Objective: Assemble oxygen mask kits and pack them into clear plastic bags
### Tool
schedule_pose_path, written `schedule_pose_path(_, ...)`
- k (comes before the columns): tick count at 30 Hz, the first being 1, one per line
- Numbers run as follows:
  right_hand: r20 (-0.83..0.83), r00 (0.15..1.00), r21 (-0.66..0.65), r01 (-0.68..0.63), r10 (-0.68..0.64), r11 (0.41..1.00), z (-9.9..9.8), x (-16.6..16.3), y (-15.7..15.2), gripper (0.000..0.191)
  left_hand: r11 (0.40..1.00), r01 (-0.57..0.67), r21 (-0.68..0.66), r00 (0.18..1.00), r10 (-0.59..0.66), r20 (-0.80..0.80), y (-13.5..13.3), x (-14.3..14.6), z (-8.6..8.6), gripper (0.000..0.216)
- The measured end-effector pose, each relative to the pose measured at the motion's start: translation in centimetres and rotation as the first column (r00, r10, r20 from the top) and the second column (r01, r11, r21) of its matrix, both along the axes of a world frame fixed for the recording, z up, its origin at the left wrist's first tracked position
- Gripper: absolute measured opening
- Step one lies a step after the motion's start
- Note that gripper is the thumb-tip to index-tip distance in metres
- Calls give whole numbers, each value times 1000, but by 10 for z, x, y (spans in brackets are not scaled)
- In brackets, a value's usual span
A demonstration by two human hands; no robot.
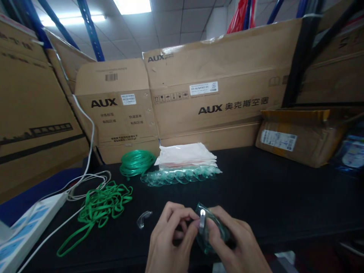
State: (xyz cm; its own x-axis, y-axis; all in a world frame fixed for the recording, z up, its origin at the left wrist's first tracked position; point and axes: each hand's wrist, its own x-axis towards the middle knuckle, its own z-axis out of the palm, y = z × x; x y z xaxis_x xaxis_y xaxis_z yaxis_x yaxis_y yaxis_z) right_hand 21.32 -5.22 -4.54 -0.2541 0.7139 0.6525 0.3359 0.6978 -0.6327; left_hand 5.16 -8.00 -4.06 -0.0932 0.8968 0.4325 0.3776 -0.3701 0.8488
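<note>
A translucent green face mask (210,242) is held low over the front of the black table. My right hand (233,237) is closed round it, thumb pressing beside a shiny metal nose clip (202,222) on the mask. The thumb and fingers of my left hand (176,231) are pinched together at the clip's left side; whatever lies between these fingertips is hidden. Left of my left hand lies a small bunch of shiny curved strips (144,219). Beyond my hands, a row of green masks (182,176) lies before a stack of white packets (186,153).
A coil of green tubing (138,162) and tangled green elastic straps (105,204) lie to the left. White cables (91,151) run to a power strip (34,223). Cardboard panels (222,76) wall the back; an open carton (298,140) sits at right.
</note>
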Motion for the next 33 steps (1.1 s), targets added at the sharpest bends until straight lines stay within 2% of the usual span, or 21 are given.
schedule_pose_path(2,-30,1000,8,-8,9,1000,-7,1,-1,21,998,59,-3,998,-59,1,-2,1,-8,20)
schedule_pose_path(5,-60,998,2,-33,33,999,-8,4,2,19,993,112,39,994,-112,2,-3,1,-11,29)
schedule_pose_path(11,-59,998,-69,-19,14,997,-6,8,1,25,986,126,112,990,-118,-76,-2,-1,-10,19)
schedule_pose_path(17,-73,997,-51,16,-19,999,0,8,0,24,986,85,141,993,-72,-98,-1,2,-15,17)
schedule_pose_path(22,-42,998,-41,-49,47,998,7,9,4,26,991,4,137,1000,-1,-21,-2,10,-18,18)
schedule_pose_path(29,-18,990,-13,-137,137,990,8,13,3,27,996,7,88,999,-10,34,-4,12,-17,18)
schedule_pose_path(33,43,990,-78,-133,137,988,10,13,3,25,996,9,89,998,-14,56,-6,13,-15,18)
